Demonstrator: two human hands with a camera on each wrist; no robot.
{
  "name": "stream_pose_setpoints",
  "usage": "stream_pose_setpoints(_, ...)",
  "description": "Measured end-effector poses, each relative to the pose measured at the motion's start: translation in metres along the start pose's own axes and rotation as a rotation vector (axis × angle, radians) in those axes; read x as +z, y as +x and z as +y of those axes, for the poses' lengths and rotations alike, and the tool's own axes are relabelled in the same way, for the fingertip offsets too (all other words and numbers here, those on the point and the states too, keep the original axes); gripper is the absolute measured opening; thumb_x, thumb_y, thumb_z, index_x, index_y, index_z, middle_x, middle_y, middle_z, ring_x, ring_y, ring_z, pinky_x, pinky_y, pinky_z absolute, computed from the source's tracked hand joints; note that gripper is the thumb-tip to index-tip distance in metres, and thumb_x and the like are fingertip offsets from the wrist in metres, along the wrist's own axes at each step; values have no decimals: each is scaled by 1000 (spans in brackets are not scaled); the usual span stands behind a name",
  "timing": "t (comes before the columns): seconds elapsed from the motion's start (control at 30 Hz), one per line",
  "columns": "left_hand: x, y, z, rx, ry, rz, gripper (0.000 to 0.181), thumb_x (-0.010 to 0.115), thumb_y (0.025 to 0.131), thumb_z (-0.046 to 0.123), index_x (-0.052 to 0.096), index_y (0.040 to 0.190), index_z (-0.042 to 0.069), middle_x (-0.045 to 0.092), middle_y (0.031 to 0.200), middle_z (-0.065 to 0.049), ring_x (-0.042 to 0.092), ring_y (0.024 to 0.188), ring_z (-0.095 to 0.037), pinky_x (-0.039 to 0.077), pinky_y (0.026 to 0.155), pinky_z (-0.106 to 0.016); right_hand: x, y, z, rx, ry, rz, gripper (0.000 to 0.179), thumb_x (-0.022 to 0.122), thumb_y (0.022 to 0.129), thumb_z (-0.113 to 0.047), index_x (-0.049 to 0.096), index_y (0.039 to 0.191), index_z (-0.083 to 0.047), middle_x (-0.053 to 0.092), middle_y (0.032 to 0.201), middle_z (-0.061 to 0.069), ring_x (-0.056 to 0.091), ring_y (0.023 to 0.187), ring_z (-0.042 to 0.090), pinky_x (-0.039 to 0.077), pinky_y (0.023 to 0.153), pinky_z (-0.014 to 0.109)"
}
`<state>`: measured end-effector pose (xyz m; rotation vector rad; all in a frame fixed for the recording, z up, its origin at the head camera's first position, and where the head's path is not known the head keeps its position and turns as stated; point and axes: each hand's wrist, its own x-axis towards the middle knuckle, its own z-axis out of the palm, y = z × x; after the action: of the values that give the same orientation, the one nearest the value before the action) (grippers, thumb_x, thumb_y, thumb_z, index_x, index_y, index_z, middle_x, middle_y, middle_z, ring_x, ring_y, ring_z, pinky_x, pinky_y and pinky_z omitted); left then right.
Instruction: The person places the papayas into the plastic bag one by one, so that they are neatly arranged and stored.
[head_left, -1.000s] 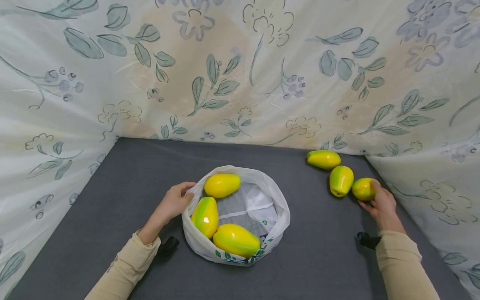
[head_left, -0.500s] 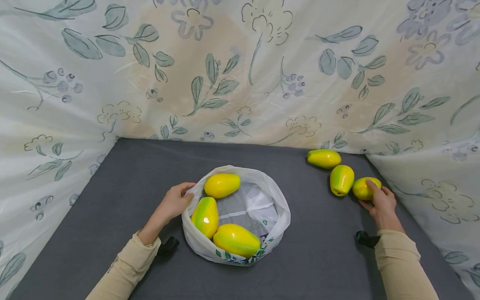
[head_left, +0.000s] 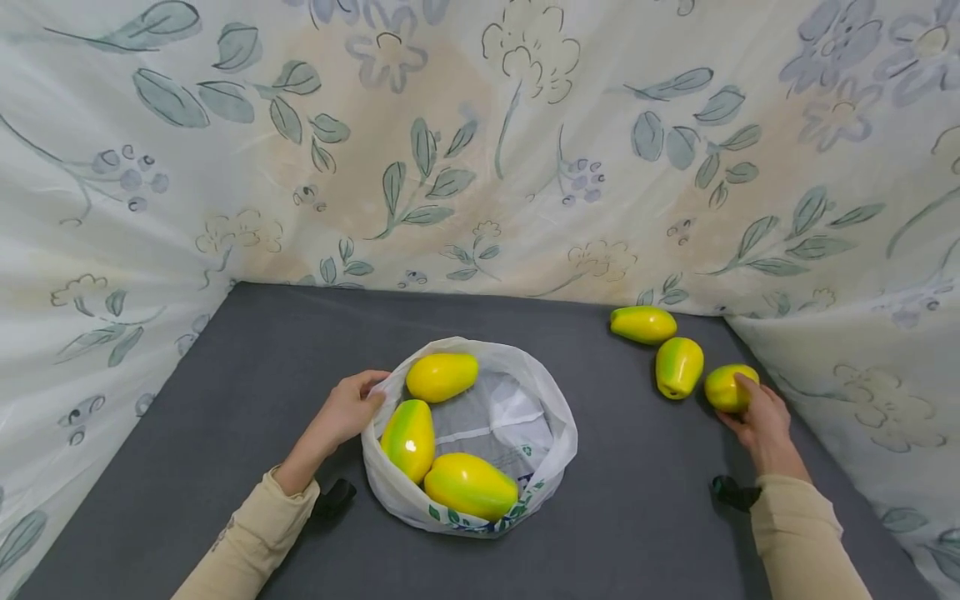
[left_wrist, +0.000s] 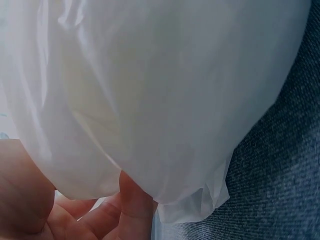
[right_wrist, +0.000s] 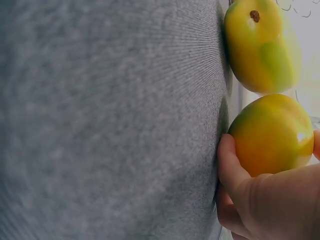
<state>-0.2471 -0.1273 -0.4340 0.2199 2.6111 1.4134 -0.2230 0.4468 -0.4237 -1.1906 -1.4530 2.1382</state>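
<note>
In the head view my left hand (head_left: 347, 408) pinches the left rim of a white plastic bag (head_left: 564, 429), which stands with its mouth spread wide. Three yellow-green papayas lie inside: one at the back (head_left: 442, 377), one at the left (head_left: 408, 440) and one at the front (head_left: 471, 487). On the right, my right hand (head_left: 763, 425) grips another papaya (head_left: 729, 388), thumb on top and fingers beneath. The right wrist view shows this papaya (right_wrist: 270, 135) low over the dark cloth. Thin bag plastic (left_wrist: 165, 100) fills most of the left wrist view above my fingers (left_wrist: 135, 200).
Two more papayas lie beyond my right hand, a near one (head_left: 679, 368) and a far one (head_left: 642, 324) by the back edge. Dark grey cloth (head_left: 630, 517) covers the table. Floral curtains (head_left: 420, 150) hang along the back and both sides.
The right hand's papaya has shifted slightly toward me and away from the neighbouring papaya. The left hand keeps its place on the bag rim. The head view has tilted a little.
</note>
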Motion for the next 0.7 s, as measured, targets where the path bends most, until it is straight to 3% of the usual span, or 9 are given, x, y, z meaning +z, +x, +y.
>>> stream_pose_setpoints(0.03, 0, -1, -1, -3, 0, 1, 38, 51, 96, 6, 51, 133, -1, 58, 120, -21, 57, 97, -29, 48, 82, -42, -1, -1, 1, 1, 10, -10, 97, 73, 82, -36, 7, 153, -32, 9, 155, -10, 18, 137, 12, 25, 104, 42)
stream_pose_setpoints(0.33, 1, -2, 0, 2, -5, -5, 38, 51, 97, 7, 51, 134, -1, 55, 125, -22, 55, 103, -32, 47, 85, -45, -4, -5, 4, -47, 7, 25, 95, 75, 79, -39, 15, 153, -31, 14, 151, -8, 22, 132, 13, 27, 103, 43)
stream_pose_setpoints(0.7, 0, -2, -1, 3, 11, 4, 38, 51, 96, 6, 50, 134, -2, 56, 124, -23, 56, 101, -31, 48, 84, -45, -3, -16, -7, -94, 56, -40, 88, 75, 81, -34, 22, 151, -30, 20, 146, -13, 23, 129, 10, 22, 105, 44)
